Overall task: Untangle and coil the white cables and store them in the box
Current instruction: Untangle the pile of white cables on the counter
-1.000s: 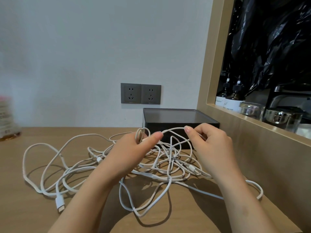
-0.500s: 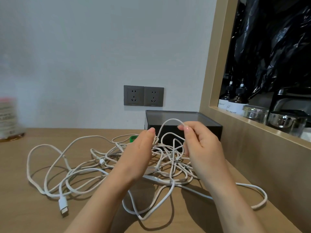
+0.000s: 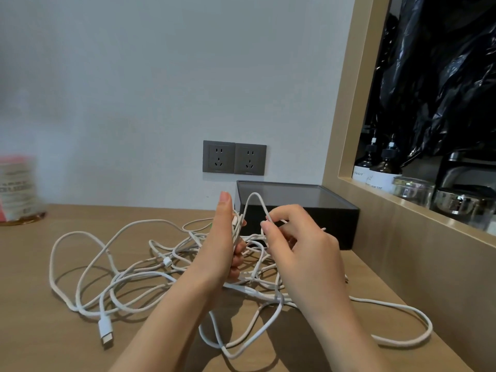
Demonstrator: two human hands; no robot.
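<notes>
Blur smears the pink-and-white labelled container at the left edge, and its print cannot be read. Both forearms are cut off by the lower border. The left hand shows mostly its back. Its lower fingers curl round a bunch of strands and one finger stands straight up, but the hand hides where those strands run across the palm. The right hand pinches a thin strand between thumb and forefinger, its other fingers loosely bent. A narrow loop arches from that pinch across to the left hand, in front of the matte black rectangular box. Whether the box's flat grey top is a lid or its floor cannot be told.

The tangled white rubbery cables sprawl in smooth loops on the pale wood-grain table, near the box and outside it. One loop trails right, and a flat white plug lies at the near left. Two grey square wall sockets sit on the plain wall above the box. Inside the wooden-framed recess at right are dark pump bottles with white labels, clear glass jars and crumpled glossy black plastic sheeting.
</notes>
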